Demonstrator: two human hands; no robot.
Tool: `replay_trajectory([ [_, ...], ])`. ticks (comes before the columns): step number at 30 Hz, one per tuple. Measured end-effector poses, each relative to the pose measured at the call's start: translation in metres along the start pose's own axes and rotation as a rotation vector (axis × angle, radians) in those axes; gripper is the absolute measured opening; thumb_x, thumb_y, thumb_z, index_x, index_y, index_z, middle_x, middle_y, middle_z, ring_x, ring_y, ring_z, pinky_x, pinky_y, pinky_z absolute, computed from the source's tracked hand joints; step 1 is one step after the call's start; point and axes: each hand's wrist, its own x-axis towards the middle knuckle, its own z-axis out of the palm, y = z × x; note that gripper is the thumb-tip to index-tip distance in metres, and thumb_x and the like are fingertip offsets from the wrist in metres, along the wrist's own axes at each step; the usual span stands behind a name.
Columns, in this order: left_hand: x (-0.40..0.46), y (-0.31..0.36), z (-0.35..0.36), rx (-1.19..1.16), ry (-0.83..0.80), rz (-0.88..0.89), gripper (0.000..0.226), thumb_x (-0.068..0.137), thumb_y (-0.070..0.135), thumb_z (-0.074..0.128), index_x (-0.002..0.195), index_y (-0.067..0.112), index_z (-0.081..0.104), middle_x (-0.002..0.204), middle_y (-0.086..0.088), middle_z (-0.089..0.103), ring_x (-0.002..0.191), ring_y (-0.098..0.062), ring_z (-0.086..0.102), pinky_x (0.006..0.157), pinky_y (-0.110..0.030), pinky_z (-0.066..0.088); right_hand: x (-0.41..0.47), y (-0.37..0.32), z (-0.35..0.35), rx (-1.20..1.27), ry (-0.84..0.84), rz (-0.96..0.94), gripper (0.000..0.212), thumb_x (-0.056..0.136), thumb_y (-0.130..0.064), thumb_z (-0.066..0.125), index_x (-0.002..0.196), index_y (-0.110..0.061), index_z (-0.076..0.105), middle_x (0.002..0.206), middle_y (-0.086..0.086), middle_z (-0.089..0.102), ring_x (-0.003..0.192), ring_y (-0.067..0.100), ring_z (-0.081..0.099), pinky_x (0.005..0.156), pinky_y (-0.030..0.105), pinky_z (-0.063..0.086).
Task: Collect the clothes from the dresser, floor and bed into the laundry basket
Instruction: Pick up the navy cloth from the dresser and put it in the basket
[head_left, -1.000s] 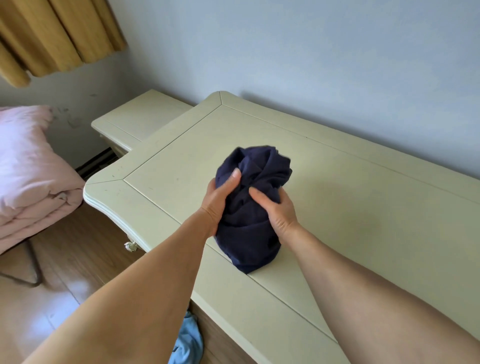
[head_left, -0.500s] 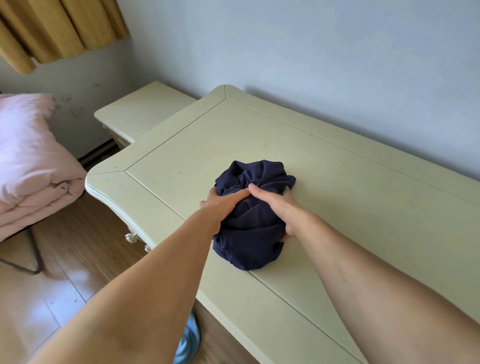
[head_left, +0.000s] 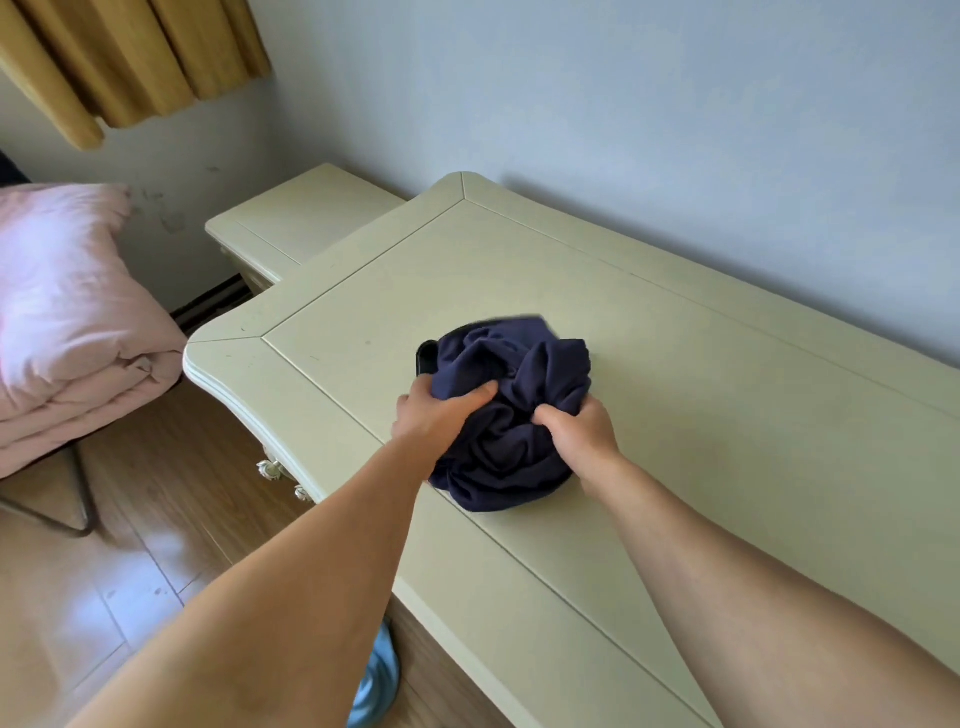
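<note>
A bunched navy blue garment (head_left: 511, 410) lies on the cream dresser top (head_left: 701, 415). My left hand (head_left: 436, 413) grips its left side, thumb pressed into the cloth. My right hand (head_left: 579, 434) is closed on its right front folds. A small dark flat thing (head_left: 426, 358) peeks out from under the garment's left edge. A light blue cloth (head_left: 376, 680) shows on the floor below the dresser front, mostly hidden by my left arm. No laundry basket is in view.
A lower cream cabinet (head_left: 296, 218) adjoins the dresser at the left. A folded pink duvet (head_left: 67, 312) lies on the bed at far left, with a dark metal leg below it. The wooden floor (head_left: 104, 597) stretches between them. Yellow curtains hang top left.
The garment has come down from a raised bundle onto the dresser top and spread wider. Both hands have lowered with it and stay closed on the cloth.
</note>
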Motion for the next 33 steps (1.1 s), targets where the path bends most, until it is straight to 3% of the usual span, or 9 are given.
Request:
replay_trajectory([
  [2, -0.002, -0.002, -0.001, -0.001, -0.008, -0.034, 0.074, 0.043, 0.073, 0.075, 0.103, 0.037, 0.048, 0.12, 0.001, 0.049, 0.114, -0.031, 0.055, 0.098, -0.05, 0.05, 0.001, -0.003, 0.0, 0.0, -0.019, 0.04, 0.024, 0.075, -0.007, 0.066, 0.096, 0.001, 0.06, 0.086, 0.007, 0.059, 0.069, 0.022, 0.053, 0.058, 0.026, 0.041],
  [6, -0.007, 0.006, -0.01, -0.022, -0.051, -0.026, 0.069, 0.053, 0.065, 0.079, 0.106, 0.03, 0.053, 0.124, 0.001, 0.043, 0.111, -0.028, 0.055, 0.092, -0.044, 0.051, 0.003, -0.017, -0.002, 0.168, -0.131, 0.01, 0.034, 0.06, -0.017, 0.073, 0.093, -0.018, 0.063, 0.09, 0.006, 0.07, 0.084, 0.03, 0.067, 0.079, 0.036, 0.055],
  [9, -0.011, 0.016, -0.018, -0.197, -0.202, -0.117, 0.067, 0.065, 0.071, 0.069, 0.113, 0.026, 0.061, 0.115, 0.002, 0.062, 0.089, -0.018, 0.06, 0.068, -0.033, 0.047, 0.013, -0.028, -0.004, 0.276, -0.126, 0.161, 0.092, 0.039, -0.059, 0.088, 0.12, -0.027, 0.06, 0.114, 0.006, 0.072, 0.102, 0.035, 0.069, 0.097, 0.055, 0.05],
  [10, -0.012, 0.018, -0.019, -0.247, -0.237, -0.159, 0.06, 0.07, 0.075, 0.061, 0.106, 0.028, 0.062, 0.1, 0.003, 0.064, 0.081, -0.017, 0.057, 0.071, -0.036, 0.047, 0.015, -0.03, -0.003, 0.257, -0.122, 0.253, 0.109, 0.029, -0.071, 0.085, 0.126, -0.031, 0.055, 0.118, 0.004, 0.068, 0.107, 0.035, 0.066, 0.099, 0.058, 0.046],
  [12, -0.009, 0.019, -0.017, -0.346, -0.283, -0.239, 0.056, 0.073, 0.08, 0.051, 0.094, 0.029, 0.066, 0.085, 0.002, 0.065, 0.076, -0.021, 0.059, 0.078, -0.045, 0.049, 0.015, -0.032, 0.005, 0.228, -0.195, 0.368, 0.116, 0.025, -0.078, 0.08, 0.129, -0.034, 0.053, 0.12, 0.005, 0.067, 0.11, 0.034, 0.064, 0.1, 0.057, 0.045],
  [16, -0.007, 0.016, -0.004, -0.503, -0.309, -0.187, 0.067, 0.061, 0.062, 0.077, 0.112, 0.019, 0.072, 0.11, -0.012, 0.075, 0.098, -0.032, 0.073, 0.089, -0.049, 0.056, 0.009, -0.028, 0.023, 0.268, -0.266, 0.28, 0.074, 0.051, -0.054, 0.083, 0.116, -0.021, 0.069, 0.104, 0.01, 0.077, 0.092, 0.03, 0.074, 0.089, 0.047, 0.056],
  [20, -0.006, 0.018, -0.016, -0.59, -0.122, -0.045, 0.065, 0.059, 0.042, 0.082, 0.117, 0.015, 0.067, 0.108, -0.012, 0.075, 0.092, -0.03, 0.074, 0.07, -0.037, 0.06, 0.003, -0.037, 0.031, 0.363, -0.246, 0.107, 0.038, 0.073, -0.029, 0.079, 0.108, -0.017, 0.07, 0.094, 0.01, 0.077, 0.084, 0.03, 0.073, 0.083, 0.043, 0.059],
  [28, -0.027, 0.027, -0.086, -0.626, 0.121, 0.142, 0.029, 0.073, 0.029, 0.079, 0.096, 0.018, 0.064, 0.098, -0.009, 0.073, 0.087, -0.027, 0.072, 0.069, -0.034, 0.059, -0.033, -0.076, 0.084, 0.4, -0.357, -0.071, 0.018, 0.078, -0.02, 0.076, 0.095, -0.018, 0.07, 0.084, 0.003, 0.074, 0.074, 0.022, 0.071, 0.074, 0.033, 0.06],
  [33, -0.046, -0.005, -0.151, -0.655, 0.271, 0.157, 0.036, 0.066, 0.033, 0.081, 0.094, 0.02, 0.064, 0.104, -0.012, 0.073, 0.095, -0.03, 0.071, 0.083, -0.045, 0.06, -0.072, -0.082, 0.141, 0.379, -0.487, -0.107, 0.015, 0.079, -0.019, 0.075, 0.093, -0.018, 0.07, 0.082, 0.002, 0.074, 0.074, 0.02, 0.071, 0.074, 0.032, 0.06],
])
